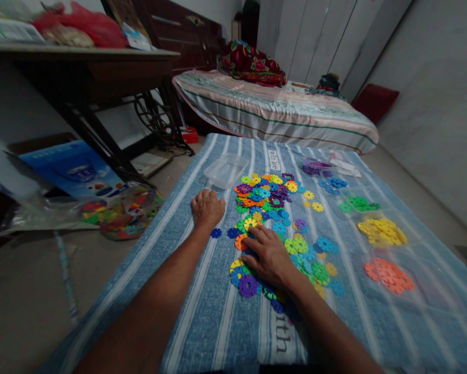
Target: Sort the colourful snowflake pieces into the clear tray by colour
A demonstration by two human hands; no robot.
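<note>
My left hand (208, 209) rests on the striped blue cloth, left of the pile, with its fingers curled under. Whatever may be inside it is hidden. Two dark blue flower-shaped plastic discs, one of them a loose disc (216, 233), lie just below it. My right hand (269, 255) lies over the mixed pile of colourful notched discs (262, 192), fingers apart and touching pieces. An orange disc (240, 242) shows by its fingertips, and a purple disc (248, 285) lies below the hand. Some pieces are covered by the hand and forearm.
A clear plastic tub (226, 171) stands beyond my left hand. Along the right are clear containers with sorted discs: purple (316, 167), blue (332, 184), green (359, 204), yellow (382, 231) and orange (389, 275). A bed (280, 111) stands behind; a sewing-machine table (89, 54) is left.
</note>
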